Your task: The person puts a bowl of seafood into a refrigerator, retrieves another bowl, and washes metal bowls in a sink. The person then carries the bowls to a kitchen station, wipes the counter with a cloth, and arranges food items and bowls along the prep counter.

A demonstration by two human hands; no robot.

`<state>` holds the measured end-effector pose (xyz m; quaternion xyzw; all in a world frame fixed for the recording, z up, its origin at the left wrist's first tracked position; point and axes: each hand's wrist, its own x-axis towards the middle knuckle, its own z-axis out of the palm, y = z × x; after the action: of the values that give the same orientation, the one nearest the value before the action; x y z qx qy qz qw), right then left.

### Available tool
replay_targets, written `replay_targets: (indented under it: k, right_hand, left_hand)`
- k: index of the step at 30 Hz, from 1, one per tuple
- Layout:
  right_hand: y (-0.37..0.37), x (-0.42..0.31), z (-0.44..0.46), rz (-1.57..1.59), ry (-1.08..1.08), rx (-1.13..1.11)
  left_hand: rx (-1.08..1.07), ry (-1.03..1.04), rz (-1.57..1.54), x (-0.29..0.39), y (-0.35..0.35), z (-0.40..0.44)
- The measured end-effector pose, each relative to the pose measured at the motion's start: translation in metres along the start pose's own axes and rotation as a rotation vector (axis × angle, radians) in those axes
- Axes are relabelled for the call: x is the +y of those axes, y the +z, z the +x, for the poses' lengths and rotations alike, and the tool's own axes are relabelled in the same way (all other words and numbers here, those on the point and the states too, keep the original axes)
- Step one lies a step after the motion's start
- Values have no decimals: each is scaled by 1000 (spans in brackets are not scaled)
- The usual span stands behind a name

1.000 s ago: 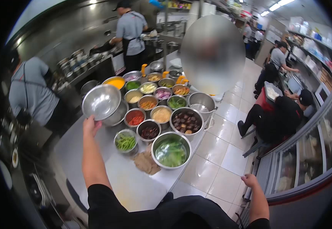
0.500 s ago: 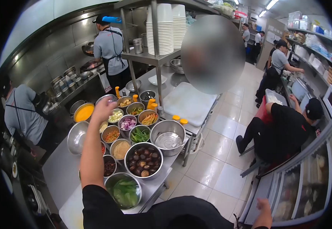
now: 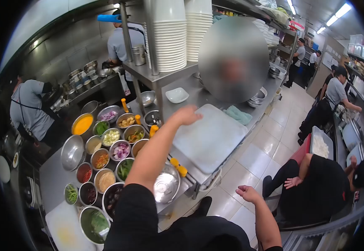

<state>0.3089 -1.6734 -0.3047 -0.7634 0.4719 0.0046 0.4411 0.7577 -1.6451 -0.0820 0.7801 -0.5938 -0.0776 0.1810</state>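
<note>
My left hand (image 3: pixel 187 115) reaches forward over the near-left edge of a white cutting board (image 3: pixel 209 138). Its fingers are partly stretched, with nothing visible in them. Under my left forearm stand steel bowls, among them one with green pepper strips (image 3: pixel 125 168) and one with dark mushrooms (image 3: pixel 111 196), partly hidden by my sleeve. An empty-looking steel bowl (image 3: pixel 167 184) sits beside the forearm. My right hand (image 3: pixel 249 194) hangs over the tiled floor, away from the counter, fingers curled in and no object showing.
Chopped red onion (image 3: pixel 120 149), diced carrot (image 3: pixel 100 159) and orange liquid (image 3: pixel 82 124) fill other containers. A white square bowl (image 3: pixel 177 95) and green cloth (image 3: pixel 238 115) lie further back. White tubs (image 3: pixel 169 37) stack on the shelf. A seated co-worker (image 3: pixel 320 188) is at the right.
My view has turned and shifted. My left hand has moved rightward from above the ingredient bowls to the cutting board. My right hand has come up over the floor. The seated co-worker's hand now shows.
</note>
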Motion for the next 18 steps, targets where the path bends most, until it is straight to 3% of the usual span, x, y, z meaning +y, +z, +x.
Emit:
replay_targets:
  k: [3,5,8,9,13,14,16,18]
  right_hand:
    - [-37,42,36,-305,-43,81]
    - [-69,84,32,-349,113,145]
    - [-111,168,5,-420,291,115]
    - [-120,199,-10,-426,332,125]
    - [-112,339,-99,-380,411,97]
    - [-117,313,-111,-400,571,-24]
    - [-118,292,-122,-395,716,-137]
    - [-116,301,-109,-364,682,-133]
  left_hand:
    - [369,-496,-489,-51,57,109]
    - [520,-721,-690,-89,74,153]
    - [924,-1060,-555,-151,111,201]
    - [809,-1063,-521,-178,119,207]
    - [550,-1020,136,-309,139,195]
    - [512,-1041,171,-326,136,184]
    - [526,-1157,-27,-345,127,174]
    - [563,-1252,-248,-350,117,172]
